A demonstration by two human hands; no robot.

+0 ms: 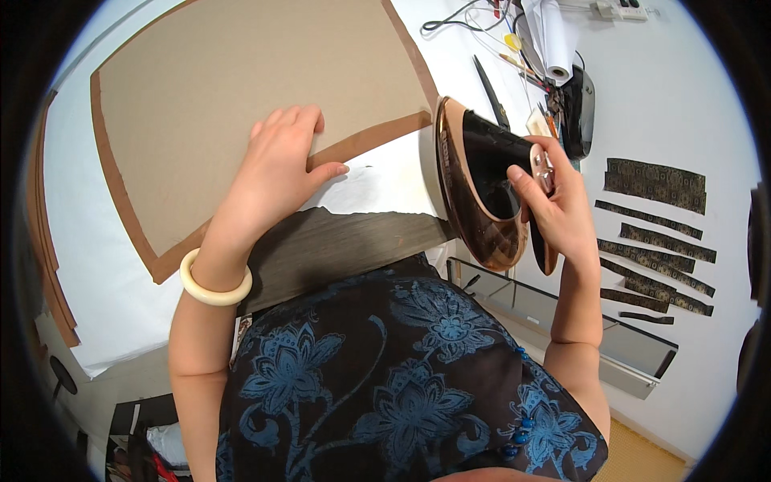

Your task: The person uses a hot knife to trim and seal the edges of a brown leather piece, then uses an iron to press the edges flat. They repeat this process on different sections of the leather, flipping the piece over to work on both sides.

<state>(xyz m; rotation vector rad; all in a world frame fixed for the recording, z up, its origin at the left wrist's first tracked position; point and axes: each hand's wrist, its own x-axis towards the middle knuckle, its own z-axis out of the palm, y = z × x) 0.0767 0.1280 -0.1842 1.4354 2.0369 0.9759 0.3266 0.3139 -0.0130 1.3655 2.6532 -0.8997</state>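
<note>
My right hand (558, 193) is wrapped round the handle of a dark brown and black clothes iron (486, 237). The iron is tilted, its rim toward the fabric, and looks lifted off the table; its soleplate is mostly hidden. A large beige fabric panel (217, 104) with a brown border (369, 138) lies on the white-covered table. My left hand (281, 157) lies over the panel's near border, fingers loosely bent and thumb apart, holding nothing. A cream bangle (215, 279) circles that wrist.
Beyond the iron lie black scissors (490, 92), cables (450, 22), a white paper roll (554, 48) and a black device (580, 108). Dark patterned strips (658, 189) are on the white wall at the right. The grey-brown table edge (345, 249) runs close to my body.
</note>
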